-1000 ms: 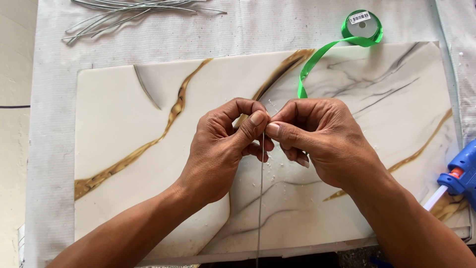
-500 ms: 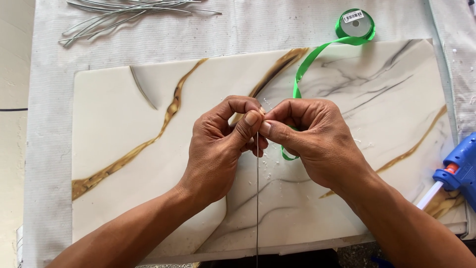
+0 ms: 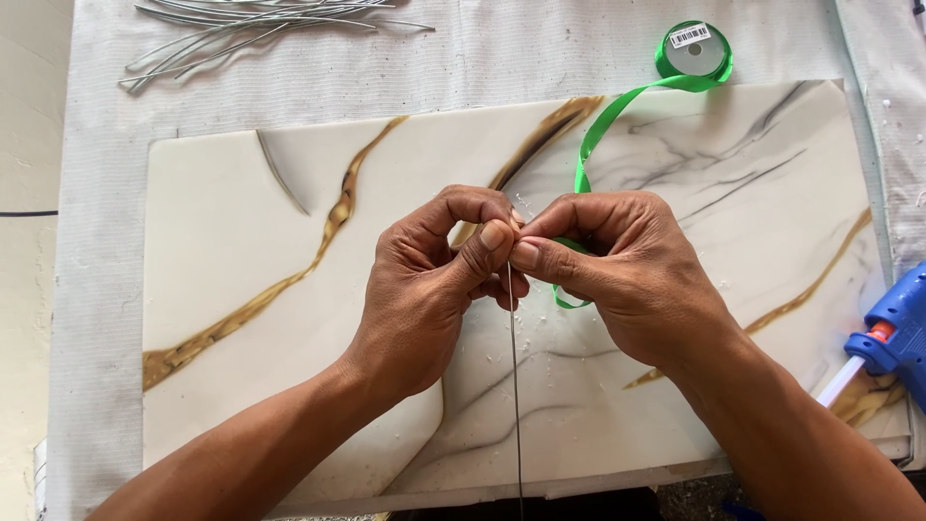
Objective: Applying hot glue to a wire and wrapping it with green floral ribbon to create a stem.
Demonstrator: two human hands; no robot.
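Observation:
My left hand [image 3: 434, 280] and my right hand [image 3: 617, 270] meet over the middle of a marble-patterned board [image 3: 241, 251]. Both pinch the top end of a thin dark wire [image 3: 515, 386] that hangs straight down toward me. A green ribbon [image 3: 617, 111] runs from its spool [image 3: 694, 53] at the back right down into my right hand, and a loop of it shows under the fingers. The wire's tip and the ribbon's end are hidden between my fingertips.
A bundle of grey wires [image 3: 251, 24] lies at the back left on the white cloth [image 3: 96, 193]. A blue glue gun [image 3: 892, 333] rests at the right edge of the board. Small white crumbs dot the board near my hands.
The hands have stayed pinched together around the wire's top. The view has shifted slightly, and the ribbon loop under my right hand shows a little more.

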